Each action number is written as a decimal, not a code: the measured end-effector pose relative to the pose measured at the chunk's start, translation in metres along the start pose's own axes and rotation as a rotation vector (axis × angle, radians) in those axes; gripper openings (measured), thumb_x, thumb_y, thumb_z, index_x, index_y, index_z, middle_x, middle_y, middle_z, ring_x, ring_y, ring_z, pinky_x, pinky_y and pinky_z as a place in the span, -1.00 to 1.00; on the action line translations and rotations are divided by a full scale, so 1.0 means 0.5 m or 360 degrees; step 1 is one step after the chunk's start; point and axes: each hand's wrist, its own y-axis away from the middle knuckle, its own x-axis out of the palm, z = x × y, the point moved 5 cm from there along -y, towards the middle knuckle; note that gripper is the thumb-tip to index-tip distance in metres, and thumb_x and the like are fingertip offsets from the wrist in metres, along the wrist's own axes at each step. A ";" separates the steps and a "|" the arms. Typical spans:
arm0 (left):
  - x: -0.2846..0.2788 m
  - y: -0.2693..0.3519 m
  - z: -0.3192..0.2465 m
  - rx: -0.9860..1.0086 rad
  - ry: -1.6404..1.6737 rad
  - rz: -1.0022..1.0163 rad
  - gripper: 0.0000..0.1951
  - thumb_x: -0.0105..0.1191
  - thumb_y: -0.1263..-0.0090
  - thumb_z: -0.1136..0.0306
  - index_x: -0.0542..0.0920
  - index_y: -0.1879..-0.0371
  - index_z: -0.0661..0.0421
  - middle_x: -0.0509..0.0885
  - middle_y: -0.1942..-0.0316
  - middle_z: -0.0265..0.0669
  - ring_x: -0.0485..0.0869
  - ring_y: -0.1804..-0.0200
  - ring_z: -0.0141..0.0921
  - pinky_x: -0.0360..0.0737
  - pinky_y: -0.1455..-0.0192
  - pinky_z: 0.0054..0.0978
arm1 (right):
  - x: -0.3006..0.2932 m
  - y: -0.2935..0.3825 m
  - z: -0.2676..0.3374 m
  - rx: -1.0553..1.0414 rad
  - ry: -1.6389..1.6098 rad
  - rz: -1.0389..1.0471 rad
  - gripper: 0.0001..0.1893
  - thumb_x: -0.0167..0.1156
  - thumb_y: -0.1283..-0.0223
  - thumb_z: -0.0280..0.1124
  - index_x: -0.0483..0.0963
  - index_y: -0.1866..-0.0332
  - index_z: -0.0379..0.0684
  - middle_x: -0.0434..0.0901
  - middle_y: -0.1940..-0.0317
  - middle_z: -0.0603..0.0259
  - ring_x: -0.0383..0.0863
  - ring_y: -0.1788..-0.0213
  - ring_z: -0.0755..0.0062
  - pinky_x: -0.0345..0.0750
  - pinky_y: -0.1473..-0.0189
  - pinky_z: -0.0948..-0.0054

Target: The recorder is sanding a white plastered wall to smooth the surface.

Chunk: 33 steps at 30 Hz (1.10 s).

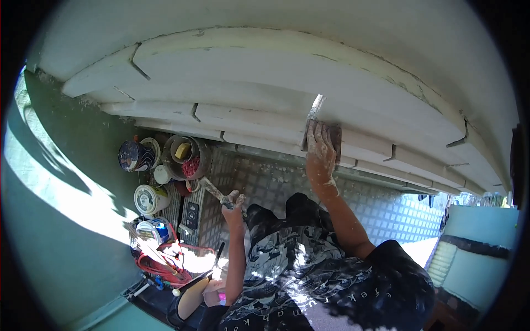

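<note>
My right hand (321,140), dusted with white material, presses a dark flat block (336,145), perhaps sandpaper or a sanding pad, against the pale stepped moulding (265,120) in front of me. Just above its fingertips a bright, whitish strip (316,106) crosses the moulding's ledge. Lower and to the left, my left hand (233,205) is closed around the handle end of a narrow tool caked with plaster, perhaps a putty knife (212,188). That tool points up and left towards a round bucket. Dark gaps cut across the moulding at several places.
A large bucket (167,159) holds a yellow sponge (182,150) and a reddish thing. Several tubs, including a white-lidded one (151,199), stand at left by the green wall (91,124). Red cable (151,269) lies coiled lower left. A tiled floor (269,173) lies below.
</note>
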 end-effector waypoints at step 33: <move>-0.186 -0.173 -0.044 -0.0284 -0.0353 0.0499 -0.68 0.15 -0.20 0.60 0.44 0.06 0.25 0.64 0.22 -0.29 0.62 0.39 -0.53 0.45 0.49 -0.68 | -0.013 0.053 0.016 0.0329 0.0111 -0.0411 -0.41 0.06 0.06 -0.72 0.54 -0.17 -0.05 0.58 -0.14 0.19 0.51 -0.25 0.27 0.43 -0.30 0.26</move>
